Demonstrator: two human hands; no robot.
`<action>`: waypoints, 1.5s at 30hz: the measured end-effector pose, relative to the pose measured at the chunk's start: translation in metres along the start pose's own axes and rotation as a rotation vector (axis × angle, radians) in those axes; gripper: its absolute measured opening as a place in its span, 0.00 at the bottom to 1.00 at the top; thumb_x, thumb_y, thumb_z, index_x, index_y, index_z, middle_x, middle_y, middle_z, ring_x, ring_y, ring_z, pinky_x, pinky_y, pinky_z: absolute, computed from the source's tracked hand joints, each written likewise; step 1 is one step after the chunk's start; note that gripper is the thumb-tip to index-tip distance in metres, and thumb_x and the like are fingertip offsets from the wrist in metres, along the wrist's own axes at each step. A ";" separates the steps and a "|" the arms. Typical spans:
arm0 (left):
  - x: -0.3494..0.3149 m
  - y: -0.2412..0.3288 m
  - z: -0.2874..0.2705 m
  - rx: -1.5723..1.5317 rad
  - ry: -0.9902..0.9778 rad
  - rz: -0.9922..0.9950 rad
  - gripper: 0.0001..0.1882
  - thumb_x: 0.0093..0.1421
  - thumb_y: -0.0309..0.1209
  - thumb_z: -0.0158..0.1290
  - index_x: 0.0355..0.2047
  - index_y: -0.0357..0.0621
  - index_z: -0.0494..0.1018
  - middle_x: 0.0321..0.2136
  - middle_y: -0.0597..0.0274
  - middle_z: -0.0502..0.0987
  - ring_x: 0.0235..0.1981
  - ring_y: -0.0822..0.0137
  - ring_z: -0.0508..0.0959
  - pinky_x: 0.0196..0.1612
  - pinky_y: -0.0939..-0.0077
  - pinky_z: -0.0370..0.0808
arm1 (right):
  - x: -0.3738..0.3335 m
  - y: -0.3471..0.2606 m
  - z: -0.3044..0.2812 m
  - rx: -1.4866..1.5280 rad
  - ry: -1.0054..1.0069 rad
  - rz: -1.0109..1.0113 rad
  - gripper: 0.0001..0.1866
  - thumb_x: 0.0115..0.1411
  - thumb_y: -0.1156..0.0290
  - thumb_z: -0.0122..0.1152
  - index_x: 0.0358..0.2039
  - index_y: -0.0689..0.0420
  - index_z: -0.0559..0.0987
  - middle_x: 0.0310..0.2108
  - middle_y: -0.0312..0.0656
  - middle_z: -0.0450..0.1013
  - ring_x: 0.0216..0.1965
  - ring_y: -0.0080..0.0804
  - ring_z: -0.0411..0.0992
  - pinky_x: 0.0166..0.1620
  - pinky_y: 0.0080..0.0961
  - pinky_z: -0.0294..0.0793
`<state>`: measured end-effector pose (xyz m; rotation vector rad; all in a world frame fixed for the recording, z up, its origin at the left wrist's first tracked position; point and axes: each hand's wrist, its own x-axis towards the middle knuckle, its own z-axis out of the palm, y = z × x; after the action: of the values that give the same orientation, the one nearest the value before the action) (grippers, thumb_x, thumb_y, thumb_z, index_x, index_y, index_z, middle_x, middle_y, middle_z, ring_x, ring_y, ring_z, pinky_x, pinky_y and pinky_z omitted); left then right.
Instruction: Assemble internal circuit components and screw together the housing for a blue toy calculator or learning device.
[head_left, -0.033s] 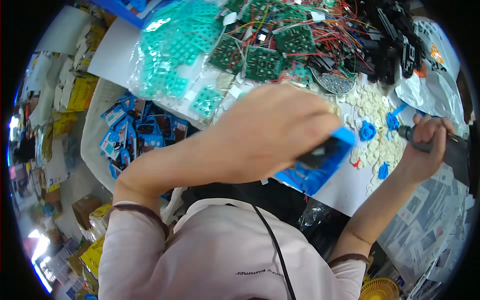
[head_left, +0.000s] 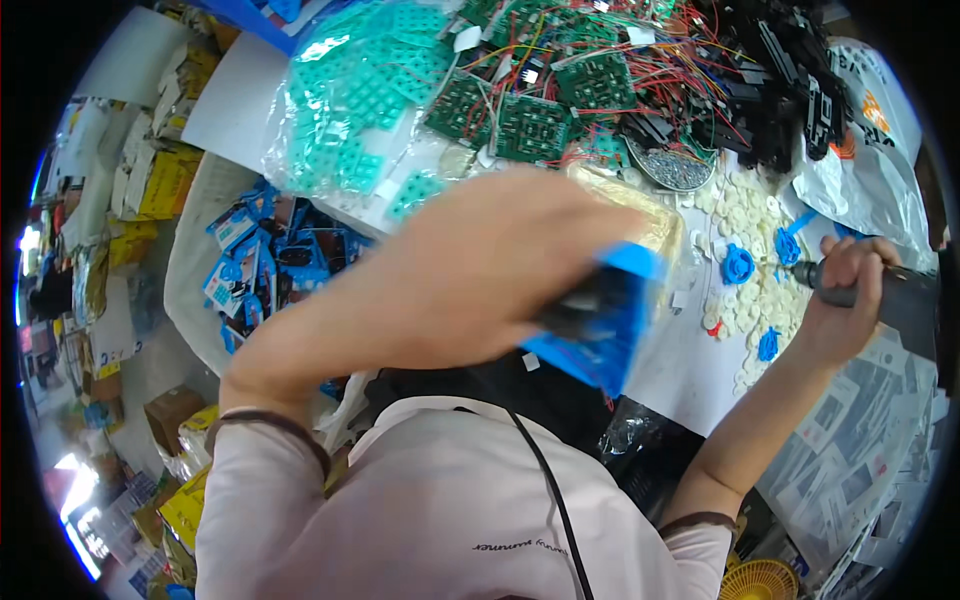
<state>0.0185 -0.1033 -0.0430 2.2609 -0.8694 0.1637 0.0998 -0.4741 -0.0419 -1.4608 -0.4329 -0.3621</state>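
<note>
Motion blurs my left hand (head_left: 490,265), which crosses the middle of the view closed on an open blue plastic case (head_left: 625,315). Dark parts show inside the case; my fingertips are mostly hidden. Over at the right, the fingers of my right hand (head_left: 848,290) wrap round a dark grey electric screwdriver (head_left: 905,305). Its tip points left, above the table, toward a pile of small cream-white plastic discs (head_left: 755,210). Among these discs lie some small blue plastic parts (head_left: 738,264).
Green circuit boards (head_left: 533,127) with coloured wires lie at the back, beside a bag of turquoise pads (head_left: 350,110). A round dish of screws (head_left: 680,168) sits before black plastic parts (head_left: 770,70). At left, a white bin (head_left: 188,270) holds several blue cases (head_left: 255,265).
My left hand has shifted left, carrying the blue case with it. A gold-coloured packet behind it shows more now. My right hand has moved slightly, still gripping the screwdriver.
</note>
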 end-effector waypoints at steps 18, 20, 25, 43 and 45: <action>-0.250 -0.114 -0.015 0.097 -0.437 -0.908 0.29 0.54 0.35 0.65 0.54 0.36 0.74 0.52 0.42 0.77 0.54 0.47 0.77 0.58 0.62 0.73 | -0.018 -0.005 0.008 -0.182 0.227 0.023 0.22 0.61 0.77 0.65 0.55 0.68 0.71 0.32 0.41 0.75 0.33 0.26 0.74 0.45 0.26 0.73; -0.181 -0.066 -0.013 -0.150 -0.518 -0.741 0.24 0.55 0.34 0.63 0.51 0.36 0.76 0.43 0.44 0.80 0.45 0.49 0.81 0.49 0.61 0.78 | -0.023 -0.011 0.006 -0.199 0.228 0.040 0.28 0.62 0.74 0.65 0.60 0.67 0.67 0.36 0.43 0.76 0.37 0.28 0.75 0.47 0.28 0.73; -0.083 -0.008 -0.005 -0.026 -0.315 -0.233 0.13 0.57 0.30 0.61 0.42 0.40 0.77 0.38 0.51 0.79 0.42 0.51 0.80 0.45 0.60 0.77 | -0.025 -0.014 -0.023 0.177 -0.136 0.083 0.39 0.64 0.54 0.63 0.66 0.64 0.62 0.45 0.51 0.76 0.48 0.39 0.76 0.54 0.36 0.73; -0.033 -0.016 0.114 -0.214 -0.136 0.004 0.11 0.56 0.29 0.61 0.40 0.45 0.77 0.39 0.58 0.77 0.40 0.54 0.79 0.41 0.62 0.76 | 0.151 0.133 -0.054 -0.818 -0.050 -0.043 0.12 0.61 0.69 0.63 0.43 0.61 0.82 0.35 0.43 0.83 0.37 0.28 0.80 0.44 0.23 0.77; -0.035 -0.021 0.103 -0.268 -0.123 -0.020 0.12 0.55 0.28 0.62 0.40 0.46 0.78 0.40 0.59 0.78 0.41 0.54 0.79 0.42 0.62 0.77 | 0.150 0.132 -0.054 -0.773 -0.047 -0.035 0.12 0.63 0.72 0.63 0.45 0.62 0.82 0.38 0.39 0.81 0.40 0.25 0.78 0.48 0.22 0.76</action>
<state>-0.0080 -0.1405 -0.1440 2.0434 -0.8763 -0.0972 0.2985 -0.5139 -0.0865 -2.2174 -0.3708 -0.5598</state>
